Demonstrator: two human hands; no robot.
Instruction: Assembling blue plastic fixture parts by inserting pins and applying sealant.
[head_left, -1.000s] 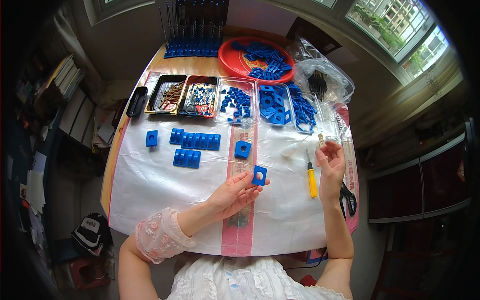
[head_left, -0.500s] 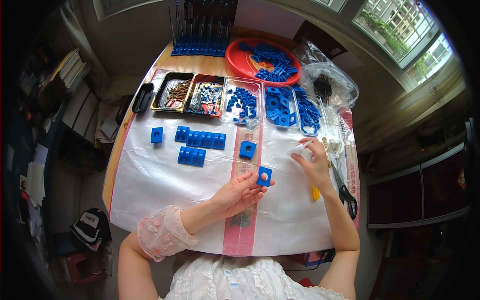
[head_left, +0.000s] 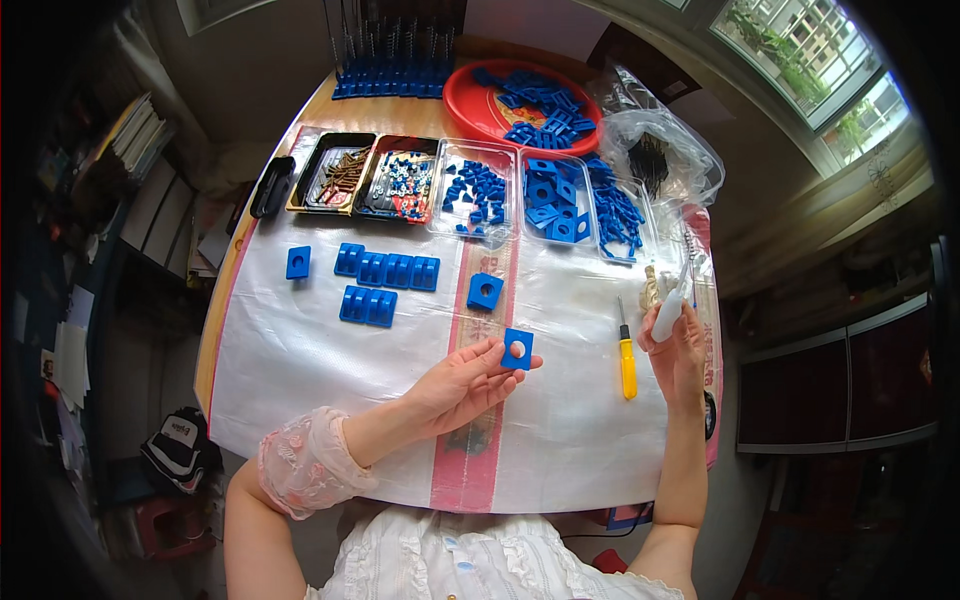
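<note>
Between the thumb and fingers of my left hand [head_left: 462, 388] is a small blue square plate with a round hole [head_left: 511, 336], held up above the table. My right hand [head_left: 680, 350], at the right side of the table, grips a small white squeeze bottle with a thin tip [head_left: 668, 314], tip upward. A yellow-handled screwdriver [head_left: 628, 370] lies just left of that hand. Beyond the plate sits a blue block with a hole [head_left: 477, 294]. Two rows of ridged blue pieces [head_left: 398, 272] and another holed blue piece [head_left: 298, 262] are farther left.
Across the back stand black trays of screws [head_left: 318, 150] and nuts [head_left: 430, 160], plus clear trays of blue parts [head_left: 433, 215]. Behind them are a red basin [head_left: 462, 105], a rack of blue pieces with springs [head_left: 390, 85] and a plastic bag [head_left: 690, 165].
My right hand has moved right and nearer, the white bottle now upright in it, uncovering the screwdriver. My left hand still holds the plate. The view has shifted slightly.
</note>
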